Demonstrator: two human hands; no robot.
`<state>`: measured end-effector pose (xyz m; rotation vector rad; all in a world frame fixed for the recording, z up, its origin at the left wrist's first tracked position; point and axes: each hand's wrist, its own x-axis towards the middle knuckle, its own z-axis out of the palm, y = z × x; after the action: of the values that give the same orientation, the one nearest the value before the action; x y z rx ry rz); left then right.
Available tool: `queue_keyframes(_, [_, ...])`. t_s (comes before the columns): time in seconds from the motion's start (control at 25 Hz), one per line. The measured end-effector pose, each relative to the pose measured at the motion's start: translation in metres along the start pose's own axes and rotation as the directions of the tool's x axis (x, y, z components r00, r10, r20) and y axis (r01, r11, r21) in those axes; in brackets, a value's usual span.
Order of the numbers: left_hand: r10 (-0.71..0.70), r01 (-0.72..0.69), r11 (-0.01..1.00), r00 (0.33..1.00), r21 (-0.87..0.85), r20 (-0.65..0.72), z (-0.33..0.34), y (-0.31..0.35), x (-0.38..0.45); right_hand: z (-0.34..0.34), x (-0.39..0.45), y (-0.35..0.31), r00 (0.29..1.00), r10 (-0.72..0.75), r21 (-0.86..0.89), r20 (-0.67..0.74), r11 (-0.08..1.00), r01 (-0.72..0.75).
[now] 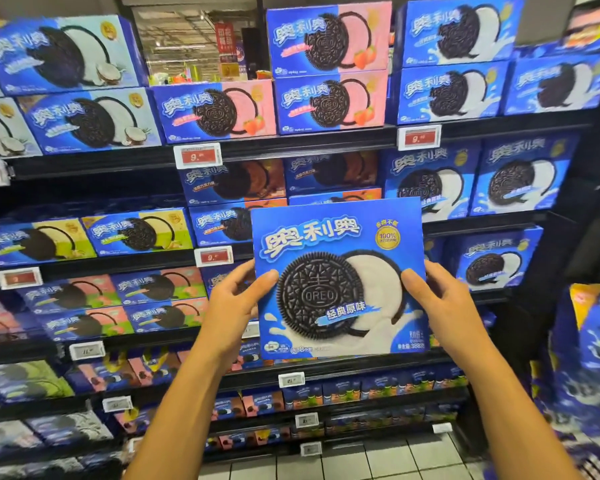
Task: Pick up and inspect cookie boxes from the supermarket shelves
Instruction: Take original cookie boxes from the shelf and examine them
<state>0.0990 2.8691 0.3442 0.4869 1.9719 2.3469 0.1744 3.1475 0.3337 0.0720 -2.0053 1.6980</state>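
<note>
At lower centre of the frame, the left hand (234,303) is curled round the left edge of the blue cookie box (338,275), thumb on its front. The box is held upright, face toward the camera, clear of the shelves (291,147). Its right edge is gripped likewise by the right hand (447,303), so both hands are equally near for turning it.

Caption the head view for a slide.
Both hands, left and right, hold a blue Oreo box upright before stocked supermarket shelves.
</note>
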Motion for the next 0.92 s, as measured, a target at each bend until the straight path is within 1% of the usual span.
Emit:
queue_keyframes(0.12, [-0.093, 0.093, 0.996, 0.995, 0.001, -0.031, 0.007, -0.014, -0.001, -0.005, -0.006, 0.009, 0.994, 0.101, 0.059, -0.038, 0.993, -0.098])
queue_keyframes(0.2, [-0.120, 0.120, 0.993, 0.992, 0.004, -0.034, 0.012, -0.024, -0.001, -0.010, -0.011, 0.014, 0.987, 0.152, 0.108, -0.050, 0.983, -0.146])
queue_keyframes(0.28, [-0.127, 0.127, 0.992, 0.991, -0.017, -0.031, 0.021, -0.031, -0.002, -0.015, -0.014, 0.019, 0.975, 0.219, 0.167, -0.029, 0.963, -0.211])
queue_keyframes(0.36, [-0.128, 0.127, 0.991, 0.991, -0.039, -0.027, 0.033, -0.034, -0.003, -0.022, -0.015, 0.029, 0.958, 0.286, 0.272, 0.018, 0.921, -0.280])
queue_keyframes(0.44, [-0.139, 0.138, 0.990, 0.990, -0.041, -0.012, 0.045, -0.035, -0.002, -0.032, -0.018, 0.038, 0.943, 0.321, 0.401, 0.091, 0.854, -0.330])
queue_keyframes(0.52, [-0.143, 0.143, 0.988, 0.990, -0.057, 0.003, 0.054, -0.036, 0.002, -0.043, -0.020, 0.043, 0.927, 0.324, 0.575, 0.188, 0.729, -0.372])
queue_keyframes(0.56, [-0.149, 0.149, 0.986, 0.989, -0.070, 0.001, 0.058, -0.036, 0.003, -0.049, -0.021, 0.045, 0.921, 0.316, 0.646, 0.228, 0.659, -0.386])
queue_keyframes(0.6, [-0.155, 0.154, 0.985, 0.988, -0.083, -0.003, 0.063, -0.037, 0.005, -0.054, -0.021, 0.046, 0.920, 0.299, 0.687, 0.253, 0.614, -0.389])
queue_keyframes(0.68, [-0.166, 0.162, 0.982, 0.985, -0.100, -0.036, 0.073, -0.039, 0.008, -0.060, -0.020, 0.051, 0.936, 0.260, 0.711, 0.236, 0.611, -0.349])
queue_keyframes(0.76, [-0.172, 0.164, 0.983, 0.980, -0.085, -0.104, 0.088, -0.039, 0.015, -0.063, -0.015, 0.052, 0.950, 0.243, 0.721, 0.197, 0.620, -0.308])
queue_keyframes(0.84, [-0.126, 0.132, 0.991, 0.978, 0.022, -0.165, 0.105, -0.038, 0.014, -0.068, -0.009, 0.053, 0.958, 0.230, 0.723, 0.170, 0.631, -0.280])
queue_keyframes(0.88, [-0.091, 0.110, 0.990, 0.976, 0.085, -0.200, 0.115, -0.038, 0.013, -0.070, -0.006, 0.052, 0.960, 0.234, 0.712, 0.151, 0.648, -0.270])
queue_keyframes(0.92, [-0.055, 0.083, 0.988, 0.978, 0.133, -0.203, 0.124, -0.039, 0.009, -0.073, -0.003, 0.053, 0.962, 0.243, 0.685, 0.127, 0.680, -0.262])
